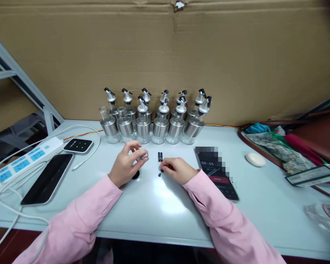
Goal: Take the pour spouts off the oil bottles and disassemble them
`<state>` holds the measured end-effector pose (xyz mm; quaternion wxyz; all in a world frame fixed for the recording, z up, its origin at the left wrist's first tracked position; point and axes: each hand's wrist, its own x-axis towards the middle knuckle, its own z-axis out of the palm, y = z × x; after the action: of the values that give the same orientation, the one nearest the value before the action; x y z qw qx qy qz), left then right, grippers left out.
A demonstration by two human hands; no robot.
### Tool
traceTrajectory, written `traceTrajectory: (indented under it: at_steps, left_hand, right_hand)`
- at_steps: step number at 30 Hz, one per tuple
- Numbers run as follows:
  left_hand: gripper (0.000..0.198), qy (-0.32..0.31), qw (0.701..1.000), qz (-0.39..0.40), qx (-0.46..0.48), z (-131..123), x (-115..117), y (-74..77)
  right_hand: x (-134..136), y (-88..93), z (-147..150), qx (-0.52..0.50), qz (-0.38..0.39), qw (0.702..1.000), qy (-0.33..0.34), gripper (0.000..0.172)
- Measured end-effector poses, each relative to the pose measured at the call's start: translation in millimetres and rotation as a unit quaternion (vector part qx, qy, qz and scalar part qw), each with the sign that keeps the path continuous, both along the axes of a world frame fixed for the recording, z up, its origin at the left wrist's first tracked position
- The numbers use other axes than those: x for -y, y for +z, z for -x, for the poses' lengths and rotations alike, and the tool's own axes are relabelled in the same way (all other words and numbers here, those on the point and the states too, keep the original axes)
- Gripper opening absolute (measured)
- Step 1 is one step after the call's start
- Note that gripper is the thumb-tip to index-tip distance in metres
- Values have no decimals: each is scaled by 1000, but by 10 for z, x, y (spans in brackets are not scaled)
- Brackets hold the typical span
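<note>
My left hand (126, 163) is closed round a small silver metal cap (142, 157), held just above the white table (159, 205). My right hand (177, 169) lies on the table with its fingers curled, pinching a tiny black part (162, 170). Two small black pieces (160, 156) stand between the hands, and another black bit (159, 175) lies below them. A black round piece (135, 175) shows under my left hand. Behind stand two rows of glass oil bottles (154, 121) with steel collars and pour spouts; the two at the left front have no spouts.
A phone showing a timer (217, 172) lies right of my right hand. At the left lie a dark tablet (48, 178), a power strip (24, 157) and a small black device (78, 145) with green lights. A white oval object (255, 159) and a tray of clutter (291, 150) are at the right. Cardboard stands behind.
</note>
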<state>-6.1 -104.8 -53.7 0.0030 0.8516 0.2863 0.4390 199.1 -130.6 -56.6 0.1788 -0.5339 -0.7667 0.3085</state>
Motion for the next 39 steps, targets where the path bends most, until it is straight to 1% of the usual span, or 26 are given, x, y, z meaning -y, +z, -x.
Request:
traceTrajectory:
  at_steps: [3,8,14,18,21,24,27,32,34,36,39]
  left_hand:
    - [9,0,1000,1,-5,0,9,7]
    - [8,0,1000,1,-7,-11,11,10]
    - [10,7,1000,-6,-8,-10,11,26]
    - [10,38,999,-12,-19,-4,9,29]
    - [8,51,998,21,-2,-10,1,14]
    - [7,25,998,56,19,-23,-4,-6]
    - [8,0,998,56,19,-31,-1,-16]
    - [8,-56,996,74,10,-46,31,-26]
    - [8,-76,994,75,12,-55,46,-31]
    - [9,-85,994,68,15,-60,57,-31]
    - [11,-91,994,57,25,-60,68,-21]
  right_hand:
    - [11,17,15,5,14,1000,1,14]
    - [5,-28,30,-9,35,999,5,5]
    - [-16,-45,35,-16,38,999,0,5]
    - [-10,-41,38,-22,35,999,-5,5]
    - [-1,-37,35,-31,26,999,-14,7]
    - [5,-35,28,-34,19,999,-20,8]
    - [10,-32,32,-36,3,999,-22,8]
    - [31,-13,68,-119,-93,987,-50,18]
    - [40,-7,81,-147,-116,981,-59,20]
    - [46,-2,90,-162,-123,977,-66,20]
    - [53,4,104,-184,-113,974,-71,20]
